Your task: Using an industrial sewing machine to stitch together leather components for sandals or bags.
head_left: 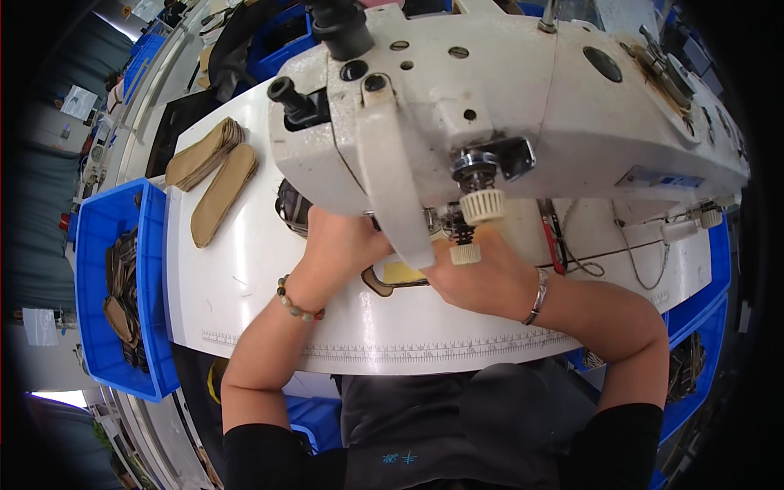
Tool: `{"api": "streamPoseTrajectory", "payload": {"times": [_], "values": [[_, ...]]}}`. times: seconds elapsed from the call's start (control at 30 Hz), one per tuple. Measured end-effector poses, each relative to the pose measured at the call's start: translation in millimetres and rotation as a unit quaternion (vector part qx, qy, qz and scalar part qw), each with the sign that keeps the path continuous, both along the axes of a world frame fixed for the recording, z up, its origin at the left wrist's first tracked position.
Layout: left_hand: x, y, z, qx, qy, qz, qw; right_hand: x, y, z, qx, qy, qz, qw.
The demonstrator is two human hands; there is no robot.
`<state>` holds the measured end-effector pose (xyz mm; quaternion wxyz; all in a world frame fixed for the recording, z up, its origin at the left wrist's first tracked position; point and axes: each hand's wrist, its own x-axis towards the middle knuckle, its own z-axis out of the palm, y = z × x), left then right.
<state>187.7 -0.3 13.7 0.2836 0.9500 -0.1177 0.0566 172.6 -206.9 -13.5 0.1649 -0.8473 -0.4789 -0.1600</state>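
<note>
A white industrial sewing machine [482, 90] stands over the white table, its head covering the sewing spot. To the left of its needle area, my left hand [339, 249] is closed, with its fingers curled at a dark plaid fabric piece [292, 208]. My right hand [482, 273] is bent inward at the other side; the machine's pale arm and knobs hide most of its fingertips. Between the hands, low on the table, a tan-edged piece with a rounded end [376, 282] shows beside a yellow patch [404, 272]. What the right fingers pinch is hidden.
Two stacks of tan insoles [223, 196] lie at the table's left. A blue bin [167, 302] with dark plaid pieces stands beside them. Red-handled snippers [554, 237] and loose cord [584, 265] lie right of my hand. A printed ruler [367, 353] runs along the front edge.
</note>
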Motion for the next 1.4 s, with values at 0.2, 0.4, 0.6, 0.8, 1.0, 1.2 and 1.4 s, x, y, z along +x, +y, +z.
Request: {"api": "streamPoseTrajectory", "payload": {"times": [0.2,0.4,0.6,0.8,1.0,1.2,1.4], "values": [[0,4,7,-0.009,-0.089,-0.09,0.992,1,3,-1,0.028,0.02,0.014,0.999],[-1,-1,5,-0.017,-0.003,-0.02,1.0,0,1,-1,0.017,0.035,0.015,0.999],[3,2,-3,-0.055,0.016,-0.001,0.998,1,0,0,0.007,0.015,0.004,1.0],[4,0,0,0.003,-0.026,0.012,1.0,4,-3,4,-0.005,0.024,0.016,1.0],[5,8,-4,-0.057,-0.024,-0.006,0.998,7,-4,-31,-0.017,-0.091,0.009,0.996],[-15,20,44,0.016,0.068,-0.091,0.993,6,-3,0,0.004,0.046,0.036,0.998],[-24,15,28,0.168,-0.153,-0.134,0.965,10,-1,-1,0.074,0.013,0.008,0.997]]}}
